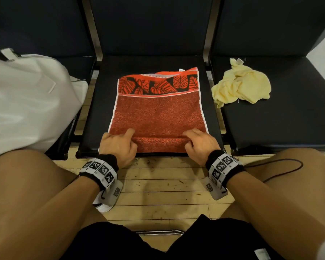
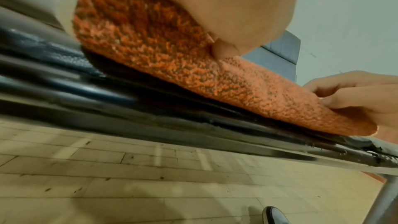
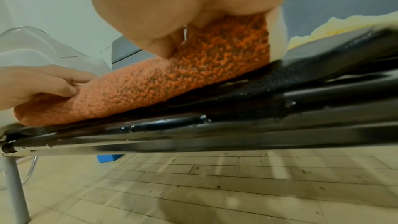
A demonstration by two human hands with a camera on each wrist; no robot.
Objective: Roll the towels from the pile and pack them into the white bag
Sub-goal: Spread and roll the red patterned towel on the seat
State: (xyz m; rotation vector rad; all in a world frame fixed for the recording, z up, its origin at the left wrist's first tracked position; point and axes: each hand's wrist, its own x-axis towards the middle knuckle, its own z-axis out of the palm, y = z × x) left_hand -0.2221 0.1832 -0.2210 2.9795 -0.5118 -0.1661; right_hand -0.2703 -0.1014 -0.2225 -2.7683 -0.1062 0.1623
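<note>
1. We are looking down at a red towel (image 1: 159, 113) lying flat on the middle seat (image 1: 94, 117) of a row of dark chairs, its leaf-patterned border at the far end.
2. We are seeing the towel's near edge turned over into a low roll along the seat's front edge.
3. Our left hand (image 1: 118, 146) is gripping the roll's left end, fingers curled round the terry cloth and the forefinger lying out on the flat part.
4. Our right hand (image 1: 200, 145) is gripping the right end likewise, fingers curled over the roll; the right wrist view shows cloth bunched under the palm.
5. The white bag (image 1: 26, 102) is sitting on the seat to the left, near the towel but not touching it.
6. A pale yellow towel (image 1: 242, 85) is lying crumpled on the seat to the right.
7. Both wrists are wearing black bands with printed marker tiles (image 1: 101, 168).
</note>
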